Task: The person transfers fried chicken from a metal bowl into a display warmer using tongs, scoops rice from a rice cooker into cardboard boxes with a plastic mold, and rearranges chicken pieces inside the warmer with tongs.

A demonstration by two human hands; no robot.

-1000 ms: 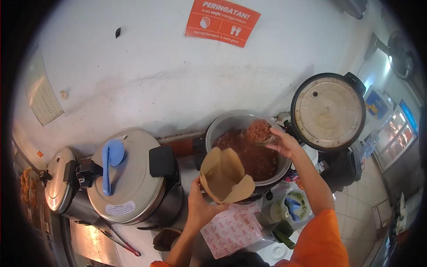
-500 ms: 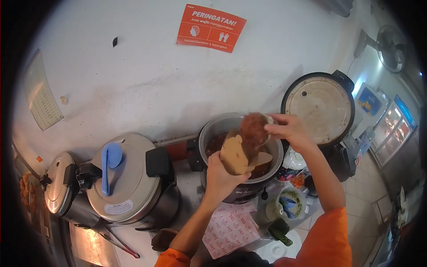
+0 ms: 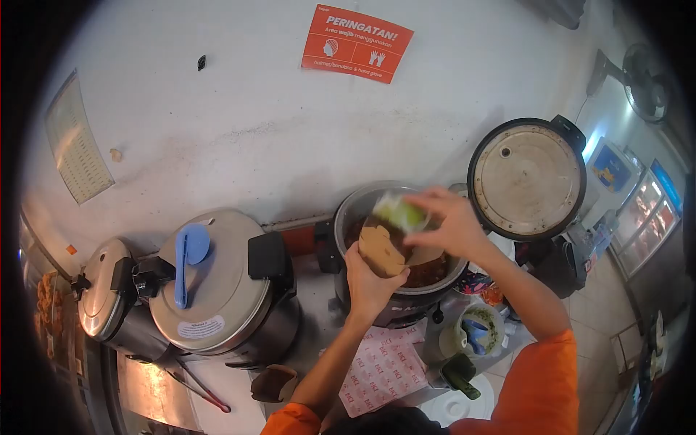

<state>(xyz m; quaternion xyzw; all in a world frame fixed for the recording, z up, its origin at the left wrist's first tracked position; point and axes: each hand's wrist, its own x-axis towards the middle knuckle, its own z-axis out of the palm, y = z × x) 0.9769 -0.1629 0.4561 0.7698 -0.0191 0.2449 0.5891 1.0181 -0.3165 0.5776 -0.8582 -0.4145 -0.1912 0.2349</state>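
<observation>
Pale, scuffed wall (image 3: 239, 101) was seen behind the work, with a red warning sign (image 3: 357, 43) fixed to it. Below, a metal counter (image 3: 312, 308) was occupied by a lidded cooker (image 3: 225, 275) and, to its right, an uncovered pot (image 3: 397, 312). Over this pot, a brown paper carton (image 3: 378, 251) was held tilted by the left hand (image 3: 371, 288), its fingers and thumb wrapped round the outside. Just beside and above the carton's mouth, a small green-based cup (image 3: 401, 213), blurred, was pinched by the right hand (image 3: 453, 226) and tipped over. Whether food was left in the cup could not be told.

For neat work, it was judged, the cup's rim was best centred low over the mouth, the carton gripped lightly so its folded walls were not crushed, and both held above the pot so that stray bits were caught.
</observation>
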